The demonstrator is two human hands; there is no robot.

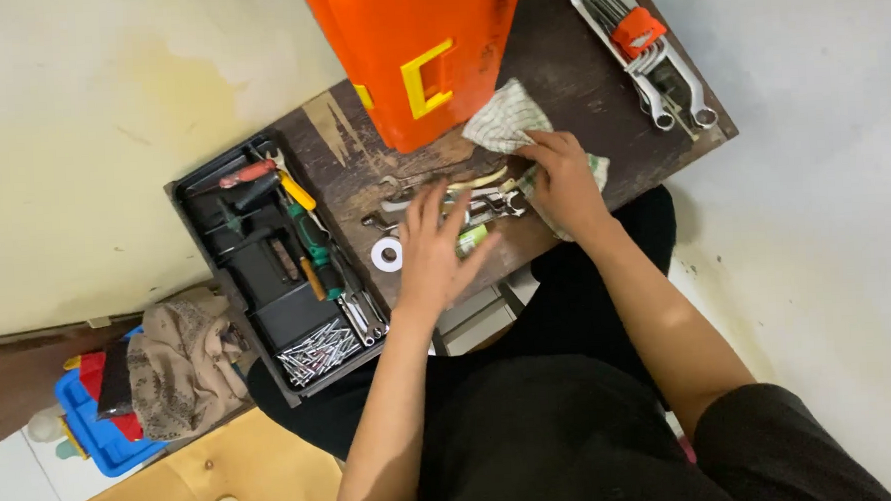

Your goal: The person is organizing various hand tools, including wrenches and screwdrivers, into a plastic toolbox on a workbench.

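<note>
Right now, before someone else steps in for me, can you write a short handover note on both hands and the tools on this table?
Left hand: open, palm down, fingers spread over the loose wrenches lying mid-table.
Right hand: pressed on a checked cloth, beside the same wrenches.
Around them: orange toolbox standing at the back of the wooden table; a ring-wrench set in a holder at the far right; a black tray of screwdrivers and nails at the left edge; a white tape roll by the left hand.
Done: the wrenches are out of the box on the table.
Left: the wrenches still lie loose.
</note>
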